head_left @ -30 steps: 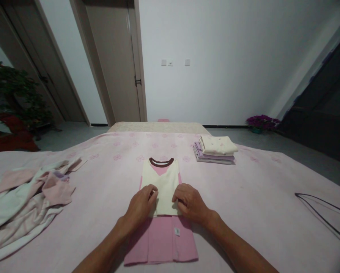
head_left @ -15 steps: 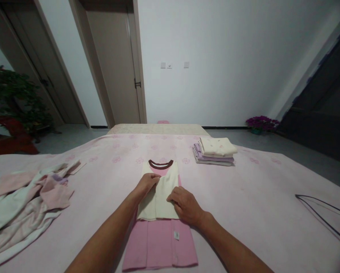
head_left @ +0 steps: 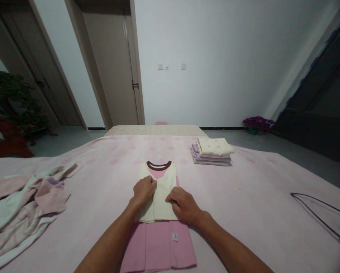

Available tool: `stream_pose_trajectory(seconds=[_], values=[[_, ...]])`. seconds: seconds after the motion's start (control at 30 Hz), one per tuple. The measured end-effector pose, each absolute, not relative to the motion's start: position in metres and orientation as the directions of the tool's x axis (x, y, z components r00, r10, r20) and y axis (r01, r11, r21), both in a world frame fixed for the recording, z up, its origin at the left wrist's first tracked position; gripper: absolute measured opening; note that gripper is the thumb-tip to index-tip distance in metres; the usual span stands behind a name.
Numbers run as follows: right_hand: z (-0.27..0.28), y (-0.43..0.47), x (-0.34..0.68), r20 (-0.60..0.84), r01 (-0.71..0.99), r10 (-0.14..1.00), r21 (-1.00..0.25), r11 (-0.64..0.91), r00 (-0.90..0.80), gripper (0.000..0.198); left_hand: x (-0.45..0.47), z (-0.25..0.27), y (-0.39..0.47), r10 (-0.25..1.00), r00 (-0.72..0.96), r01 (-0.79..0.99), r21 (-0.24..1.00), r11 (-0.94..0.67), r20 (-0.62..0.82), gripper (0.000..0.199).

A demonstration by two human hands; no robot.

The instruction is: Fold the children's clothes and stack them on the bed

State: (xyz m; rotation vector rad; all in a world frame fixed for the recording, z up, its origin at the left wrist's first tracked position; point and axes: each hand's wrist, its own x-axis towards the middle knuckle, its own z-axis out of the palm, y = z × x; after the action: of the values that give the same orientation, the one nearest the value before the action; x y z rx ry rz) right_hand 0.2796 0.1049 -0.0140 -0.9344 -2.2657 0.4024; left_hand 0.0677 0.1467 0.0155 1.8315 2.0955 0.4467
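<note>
A pink shirt (head_left: 158, 246) with a dark brown neckband and cream sleeves (head_left: 162, 193) lies face down in a narrow shape on the bed, its sleeves folded down over the back. A small white label shows near its hem. My left hand (head_left: 145, 189) is closed on the cream cloth on the left side, below the neckband. My right hand (head_left: 185, 204) rests lower, on the right edge of the cream cloth, its fingers curled in and closed on it. The fingertips of both hands are partly hidden.
A folded stack of cream and purple clothes (head_left: 212, 151) stands at the back right. Rumpled pink and white clothes (head_left: 24, 208) lie at the left. A black wire hanger (head_left: 315, 216) is at the right. The flowered pink sheet (head_left: 244, 227) spreads under everything.
My left hand has moved slightly toward me and its fingers have curled in more tightly. My right hand stays at about the same spot on the cloth. The view has shifted a little.
</note>
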Motion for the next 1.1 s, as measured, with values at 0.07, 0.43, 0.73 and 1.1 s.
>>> stream_pose_trajectory(seconds=[0.07, 0.43, 0.73, 1.1], values=[[-0.011, 0.112, 0.279, 0.422, 0.526, 0.776, -0.572, 0.630, -0.470, 0.034, 0.069, 0.015, 0.146, 0.991, -0.127, 0.902, 0.413, 0.129, -0.031, 0.024], [0.005, 0.237, 0.277, 0.191, 0.679, 0.981, -0.725, 0.114, 0.039, 0.032, 0.071, 0.015, 0.142, 0.992, -0.122, 0.921, 0.370, 0.123, -0.028, 0.023], [-0.010, 0.267, 0.257, 0.069, 0.790, 0.993, -0.612, -0.033, 0.095, 0.040, 0.073, 0.017, 0.140, 0.992, -0.121, 0.932, 0.342, 0.121, -0.022, 0.022], [0.009, 0.251, 0.257, 0.190, 0.896, 0.981, -0.439, 0.063, 0.024, 0.047, 0.071, 0.010, 0.139, 0.994, -0.112, 0.944, 0.314, 0.102, 0.015, 0.025]])
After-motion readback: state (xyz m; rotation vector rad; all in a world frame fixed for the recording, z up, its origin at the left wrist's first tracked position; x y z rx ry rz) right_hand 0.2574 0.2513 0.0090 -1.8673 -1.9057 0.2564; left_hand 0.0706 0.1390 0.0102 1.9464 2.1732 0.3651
